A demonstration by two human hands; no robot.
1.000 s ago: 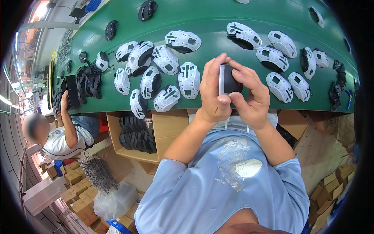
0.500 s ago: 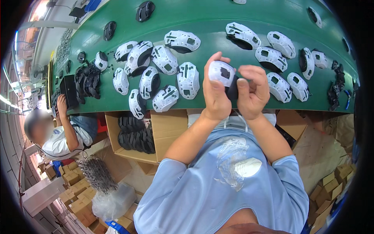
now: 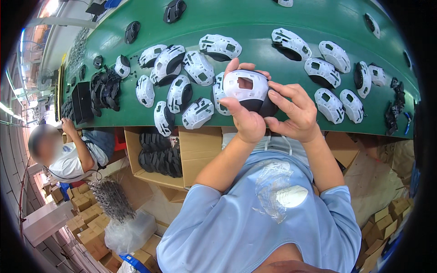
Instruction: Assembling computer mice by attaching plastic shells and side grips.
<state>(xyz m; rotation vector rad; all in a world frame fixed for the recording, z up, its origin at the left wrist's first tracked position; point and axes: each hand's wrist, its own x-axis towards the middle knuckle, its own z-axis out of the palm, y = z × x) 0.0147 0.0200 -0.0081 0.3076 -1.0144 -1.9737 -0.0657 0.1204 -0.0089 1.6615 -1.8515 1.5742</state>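
Note:
In front of me, above the table's near edge, I hold a curved shell [image 3: 246,86], white with a squarish opening and a black lower part. My left hand [image 3: 249,123] supports it, with fingers behind its far side and the thumb by its left edge. The fingers of my right hand [image 3: 298,111] close on its black right side. Just left of it, partly covered, lies another white shell [image 3: 217,93]. Similar shells lie in two loose groups, such as one white shell [image 3: 198,113] on the left and another [image 3: 329,105] on the right.
The green table [image 3: 246,27] also bears black pieces [image 3: 104,91] and a black box [image 3: 82,102] on the left. Small black parts [image 3: 395,109] and a blue-handled tool [image 3: 408,122] lie far right. A carton [image 3: 198,148] of black parts stands below. A co-worker [image 3: 75,157] sits at left.
The shell has turned and shifted left, so its white face and opening show more fully. My right fingers have come onto its black side; my left thumb has spread outward.

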